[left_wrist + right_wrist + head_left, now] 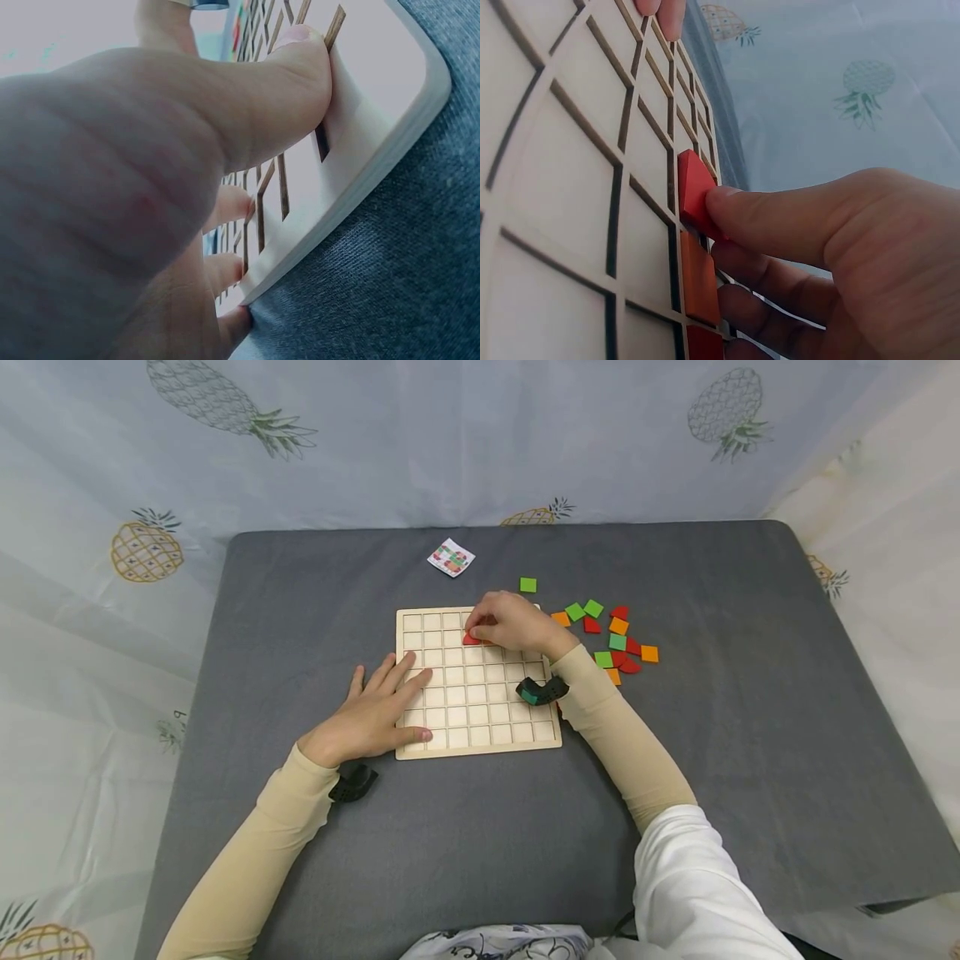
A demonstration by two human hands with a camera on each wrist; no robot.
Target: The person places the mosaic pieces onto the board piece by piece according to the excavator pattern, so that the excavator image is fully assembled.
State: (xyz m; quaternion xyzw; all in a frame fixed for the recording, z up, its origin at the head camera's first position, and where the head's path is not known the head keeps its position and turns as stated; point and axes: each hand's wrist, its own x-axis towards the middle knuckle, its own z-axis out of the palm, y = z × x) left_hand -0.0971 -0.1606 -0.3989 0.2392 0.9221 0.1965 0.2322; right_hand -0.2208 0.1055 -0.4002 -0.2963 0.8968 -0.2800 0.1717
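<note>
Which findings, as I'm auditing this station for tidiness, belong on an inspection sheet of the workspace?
Surface: table covered in gray cloth.
Job's things: wooden grid board; orange tile lying on it; red tile in hand; loose tiles scattered mostly right of the board; printed card beyond its far edge.
Clutter: nothing seen besides those things.
Hands: left hand spread over the board's left edge; right hand pinching the red tile.
Cables: dark strand near the head view's bottom edge; cannot tell whether it is a cable.
Surroundings: pineapple-print curtain behind the table.
</note>
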